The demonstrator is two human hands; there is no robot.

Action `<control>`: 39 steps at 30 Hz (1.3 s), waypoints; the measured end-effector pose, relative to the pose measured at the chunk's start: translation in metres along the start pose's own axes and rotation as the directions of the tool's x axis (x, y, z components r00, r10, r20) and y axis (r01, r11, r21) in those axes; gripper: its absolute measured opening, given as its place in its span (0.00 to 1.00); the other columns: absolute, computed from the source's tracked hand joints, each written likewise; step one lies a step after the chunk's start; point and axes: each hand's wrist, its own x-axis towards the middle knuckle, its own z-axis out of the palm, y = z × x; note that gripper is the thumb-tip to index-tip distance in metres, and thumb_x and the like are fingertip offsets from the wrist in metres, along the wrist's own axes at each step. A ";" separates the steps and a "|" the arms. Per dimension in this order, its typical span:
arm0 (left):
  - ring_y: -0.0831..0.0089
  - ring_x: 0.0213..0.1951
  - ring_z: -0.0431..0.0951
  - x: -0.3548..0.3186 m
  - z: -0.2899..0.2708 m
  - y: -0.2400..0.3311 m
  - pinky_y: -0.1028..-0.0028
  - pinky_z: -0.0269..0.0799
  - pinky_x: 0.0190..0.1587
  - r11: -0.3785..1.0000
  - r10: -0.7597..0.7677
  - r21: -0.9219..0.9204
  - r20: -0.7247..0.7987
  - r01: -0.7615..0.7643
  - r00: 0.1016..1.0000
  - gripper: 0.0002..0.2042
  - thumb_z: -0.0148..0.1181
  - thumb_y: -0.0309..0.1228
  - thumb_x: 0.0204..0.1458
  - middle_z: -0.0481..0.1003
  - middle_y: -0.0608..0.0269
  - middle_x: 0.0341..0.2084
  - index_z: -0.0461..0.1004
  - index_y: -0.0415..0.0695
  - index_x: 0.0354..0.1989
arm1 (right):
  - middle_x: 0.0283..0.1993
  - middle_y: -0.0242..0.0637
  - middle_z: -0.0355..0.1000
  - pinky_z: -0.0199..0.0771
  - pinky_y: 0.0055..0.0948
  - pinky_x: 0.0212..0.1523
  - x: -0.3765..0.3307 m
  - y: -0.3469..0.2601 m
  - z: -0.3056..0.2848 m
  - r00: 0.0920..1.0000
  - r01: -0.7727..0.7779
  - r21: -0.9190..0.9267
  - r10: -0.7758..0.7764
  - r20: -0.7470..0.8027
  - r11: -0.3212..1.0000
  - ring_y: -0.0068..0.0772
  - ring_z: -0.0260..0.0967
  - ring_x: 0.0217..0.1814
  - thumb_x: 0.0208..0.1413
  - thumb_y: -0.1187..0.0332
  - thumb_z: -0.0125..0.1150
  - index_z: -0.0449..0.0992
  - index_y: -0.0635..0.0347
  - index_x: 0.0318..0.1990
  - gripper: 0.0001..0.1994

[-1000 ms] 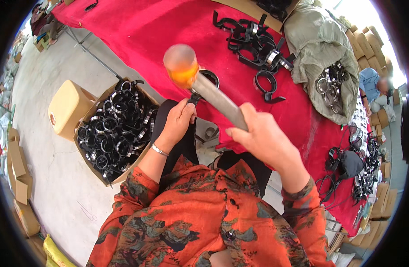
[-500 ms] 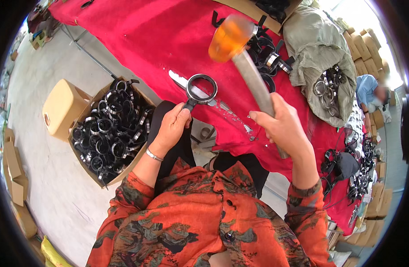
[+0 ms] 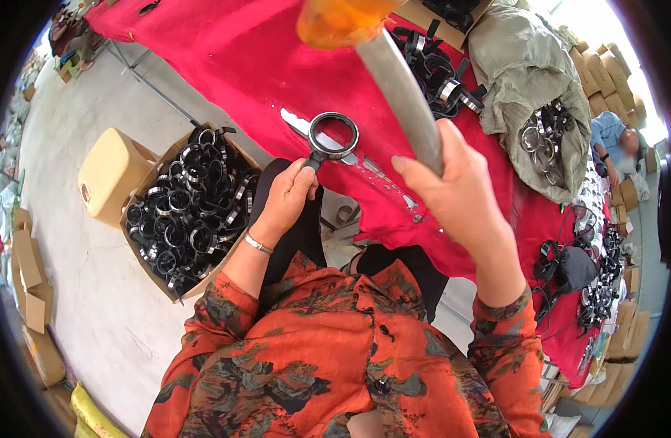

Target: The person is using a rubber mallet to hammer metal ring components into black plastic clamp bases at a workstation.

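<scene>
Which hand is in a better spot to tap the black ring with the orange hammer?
Probably the right hand: it grips the orange-headed hammer, with the head held up. The left hand is busy holding the black ring by its stem.

no readable text, no legible labels, numbers

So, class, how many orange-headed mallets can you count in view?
1: the mallet gripped in the person's right hand, above the red cloth, its head partly cut off by the picture's top edge. Others may be hidden.
</scene>
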 end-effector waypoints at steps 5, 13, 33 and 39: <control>0.78 0.25 0.66 0.007 0.001 0.000 0.77 0.64 0.32 1.000 -0.030 -0.006 0.026 0.030 0.999 0.16 0.44 0.40 0.63 0.66 0.67 0.21 0.66 0.40 0.28 | 0.27 0.59 0.70 0.71 0.50 0.33 0.013 0.027 0.016 0.972 0.225 -0.367 -0.181 0.149 0.903 0.62 0.71 0.33 0.52 0.66 0.60 0.60 0.66 0.37 0.16; 0.79 0.24 0.67 0.006 0.008 0.003 0.78 0.64 0.29 1.000 0.010 -0.028 -0.010 -0.010 1.000 0.15 0.44 0.37 0.63 0.66 0.67 0.20 0.66 0.40 0.27 | 0.26 0.58 0.70 0.70 0.50 0.30 -0.039 0.047 0.030 0.996 0.082 -0.335 -0.064 0.066 0.939 0.61 0.70 0.33 0.53 0.66 0.60 0.61 0.63 0.38 0.14; 0.80 0.24 0.67 0.005 0.005 -0.006 0.78 0.65 0.30 1.000 -0.001 -0.023 -0.024 0.000 1.000 0.16 0.44 0.39 0.63 0.67 0.68 0.21 0.67 0.40 0.29 | 0.26 0.57 0.68 0.68 0.39 0.33 -0.042 0.051 -0.004 0.968 -0.247 0.095 0.250 -0.015 0.964 0.52 0.71 0.31 0.48 0.63 0.65 0.63 0.68 0.35 0.19; 0.79 0.24 0.68 0.007 0.008 -0.005 0.78 0.65 0.30 0.996 -0.062 -0.071 -0.027 0.060 0.998 0.16 0.45 0.40 0.63 0.67 0.68 0.20 0.67 0.40 0.29 | 0.28 0.61 0.70 0.70 0.44 0.34 -0.016 0.076 -0.006 0.968 -0.234 -0.079 0.239 0.071 0.969 0.60 0.72 0.34 0.50 0.63 0.63 0.63 0.71 0.39 0.20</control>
